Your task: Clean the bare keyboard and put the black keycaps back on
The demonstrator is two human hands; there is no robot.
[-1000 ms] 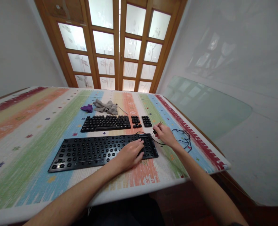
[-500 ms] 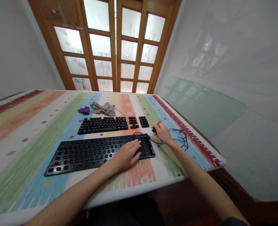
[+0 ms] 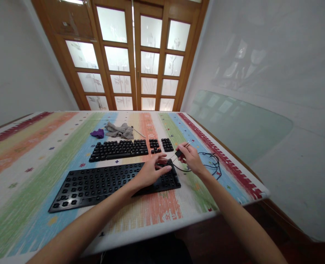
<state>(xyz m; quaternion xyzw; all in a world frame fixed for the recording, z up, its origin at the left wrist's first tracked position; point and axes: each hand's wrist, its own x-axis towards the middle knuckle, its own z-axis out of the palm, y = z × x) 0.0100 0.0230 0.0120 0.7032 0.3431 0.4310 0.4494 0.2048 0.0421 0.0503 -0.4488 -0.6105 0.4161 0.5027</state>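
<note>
A black keyboard (image 3: 101,185) without most of its keycaps lies at an angle on the table, its switches bare. My right hand (image 3: 191,157) grips a wire keycap puller with a black handle (image 3: 178,153) over the keyboard's right end. The puller's thin wires point down-left to a small black piece, which looks like a keycap (image 3: 169,161). Close beside that piece is my left hand (image 3: 151,171), above the keyboard's right part with thumb and fingers apart. Whether its fingertips touch the piece, I cannot tell.
Rows of loose black keycaps (image 3: 121,149) lie behind the keyboard, with smaller groups (image 3: 167,145) to their right. Farther back are a grey cloth (image 3: 119,131), a purple cloth (image 3: 97,134) and a thin rod (image 3: 138,132). A black cable (image 3: 213,165) coils at right.
My left hand has lifted off the keyboard's right part and turned, its thumb and fingers now near the puller's wire end. The puller has risen slightly, with a small black piece at its tip.
</note>
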